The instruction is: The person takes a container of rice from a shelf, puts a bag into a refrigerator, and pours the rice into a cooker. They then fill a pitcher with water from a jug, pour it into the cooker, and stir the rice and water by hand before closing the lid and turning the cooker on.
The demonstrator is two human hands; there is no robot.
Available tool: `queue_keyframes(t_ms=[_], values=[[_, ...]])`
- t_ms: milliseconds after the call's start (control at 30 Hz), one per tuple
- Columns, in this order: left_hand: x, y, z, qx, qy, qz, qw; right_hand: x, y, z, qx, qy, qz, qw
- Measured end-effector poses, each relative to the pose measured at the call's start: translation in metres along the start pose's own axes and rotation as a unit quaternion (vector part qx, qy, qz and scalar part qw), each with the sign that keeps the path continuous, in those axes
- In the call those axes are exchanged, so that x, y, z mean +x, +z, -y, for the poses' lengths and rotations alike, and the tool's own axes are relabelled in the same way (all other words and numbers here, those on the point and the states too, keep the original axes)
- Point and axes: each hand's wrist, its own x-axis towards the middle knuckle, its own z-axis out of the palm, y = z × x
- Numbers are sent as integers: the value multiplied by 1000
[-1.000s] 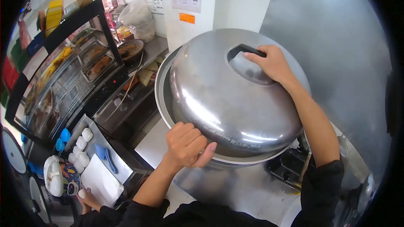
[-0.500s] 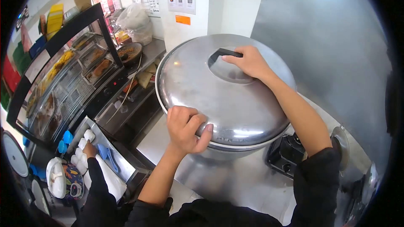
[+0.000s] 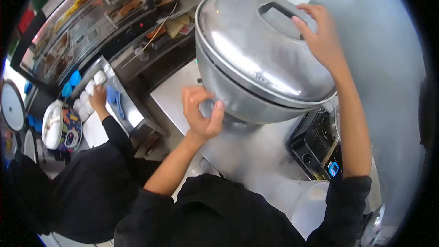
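Observation:
A large domed steel lid [image 3: 256,50] with a black handle [image 3: 281,9] rests closed on a big steel pot [image 3: 228,100] on the counter. My right hand [image 3: 322,36] lies against the top of the lid just right of the handle, fingers spread and not wrapped around it. My left hand [image 3: 201,110] hovers at the pot's near wall below the rim, fingers loosely apart and holding nothing. Whether it touches the wall I cannot tell.
A gas burner [image 3: 320,146] stands right of the pot by a steel wall [image 3: 379,64]. A glass food display case [image 3: 77,23] runs along the left. Another person in black [image 3: 87,187] reaches a hand [image 3: 97,99] to white cups [image 3: 89,92] on a tray.
The lid has settled fully onto the pot. My right hand released the handle and opened; my left hand let go of the lid's rim and dropped beside the pot. The view tilted downward.

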Motion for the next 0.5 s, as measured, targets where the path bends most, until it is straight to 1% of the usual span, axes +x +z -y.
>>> queue_keyframes(t_ms=[33, 67, 100, 133, 200, 233, 267, 300, 367, 433, 500], values=[[-37, -9, -2, 6, -88, 36, 995, -5, -22, 20, 42, -4, -2, 999], [-77, -17, 0, 9, -176, 70, 982, -13, -44, 41, 72, 3, 20, 997], [-118, -24, 4, 17, -272, 125, 954, -27, -63, 60, 102, 14, 45, 994], [-156, -28, 13, 22, -362, 179, 914, -44, -79, 72, 105, 17, 82, 991], [-225, -35, 50, -57, -527, 115, 840, -83, -103, 91, 110, 8, 169, 979], [-234, -38, 60, -79, -578, 85, 808, -102, -113, 101, 113, -6, 221, 969], [-243, -40, 70, -100, -626, 49, 772, -117, -120, 105, 96, -42, 272, 957], [-232, -37, 88, -102, -649, 20, 754, -130, -127, 105, 81, -82, 320, 940], [-200, -27, 115, 2, -521, 62, 851, -162, -136, 105, 131, -20, 367, 921], [-173, -12, 151, 98, -391, 39, 914, -196, -144, 102, 139, 90, 362, 917], [-150, 4, 189, 87, -399, -19, 913, -216, -153, 96, 125, 146, 349, 917]])
